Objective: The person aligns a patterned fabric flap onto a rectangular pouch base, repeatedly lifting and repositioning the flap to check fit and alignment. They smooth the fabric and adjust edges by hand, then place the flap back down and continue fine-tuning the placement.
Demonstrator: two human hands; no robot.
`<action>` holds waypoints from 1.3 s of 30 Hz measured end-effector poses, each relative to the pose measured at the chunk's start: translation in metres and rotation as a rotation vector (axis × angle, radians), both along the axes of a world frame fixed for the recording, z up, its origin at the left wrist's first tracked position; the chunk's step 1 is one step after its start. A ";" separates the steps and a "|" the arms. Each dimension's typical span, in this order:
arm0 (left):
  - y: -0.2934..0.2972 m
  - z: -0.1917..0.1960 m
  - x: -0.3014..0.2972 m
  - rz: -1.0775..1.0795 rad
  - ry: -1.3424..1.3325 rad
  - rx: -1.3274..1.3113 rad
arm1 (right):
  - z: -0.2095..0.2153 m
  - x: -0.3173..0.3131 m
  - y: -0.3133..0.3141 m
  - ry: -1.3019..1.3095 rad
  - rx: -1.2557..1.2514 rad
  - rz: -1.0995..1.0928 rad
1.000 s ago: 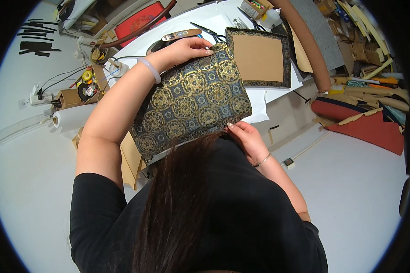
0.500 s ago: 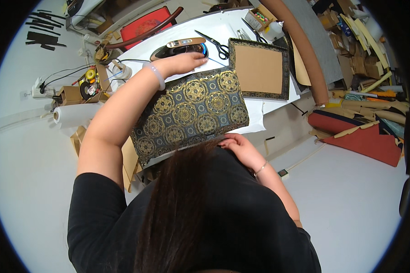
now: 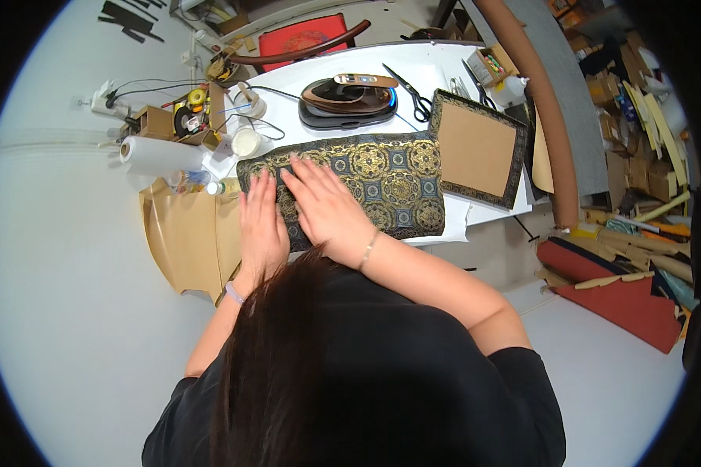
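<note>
A dark brocade-covered panel (image 3: 382,183) with gold medallions lies flat on the white table (image 3: 444,70). My left hand (image 3: 261,222) presses flat on its left end, fingers spread. My right hand (image 3: 327,206) lies flat beside it, a little further toward the middle of the panel. Neither hand grips anything. My hair hides the panel's near edge.
A brown cardboard board with a brocade border (image 3: 475,148) lies to the right. A dark iron (image 3: 349,100) and scissors (image 3: 413,93) sit behind the panel. A paper roll (image 3: 160,156), a small cup (image 3: 247,142) and tan card sheets (image 3: 191,241) are at the left. Rolls and boards pile up at the right.
The panel, held up and tilted before, now lies flat on the table. Both hands have let go of its ends and moved onto its left part, palms down.
</note>
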State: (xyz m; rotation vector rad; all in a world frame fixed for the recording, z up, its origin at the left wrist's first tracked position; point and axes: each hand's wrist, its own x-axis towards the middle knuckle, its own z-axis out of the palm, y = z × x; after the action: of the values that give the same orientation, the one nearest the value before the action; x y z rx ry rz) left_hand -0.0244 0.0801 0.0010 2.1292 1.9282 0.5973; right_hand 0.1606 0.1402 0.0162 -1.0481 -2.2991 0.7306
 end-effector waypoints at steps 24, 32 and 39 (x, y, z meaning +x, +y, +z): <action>0.039 0.010 0.020 -0.125 0.168 -0.028 | -0.012 0.058 0.010 -0.443 0.098 -0.197; 0.043 -0.040 -0.088 0.613 -1.175 -0.490 | -0.049 0.197 0.076 0.158 -0.614 -0.754; 0.080 -0.033 -0.063 0.550 -1.645 -0.562 | -0.041 0.163 0.125 0.513 -1.074 -0.697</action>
State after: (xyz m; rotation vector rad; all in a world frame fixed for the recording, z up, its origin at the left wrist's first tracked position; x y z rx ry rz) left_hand -0.0879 0.1602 -0.0317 0.2640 1.2413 1.1427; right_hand 0.3240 0.2652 -0.0249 -1.6835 -0.8945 1.6969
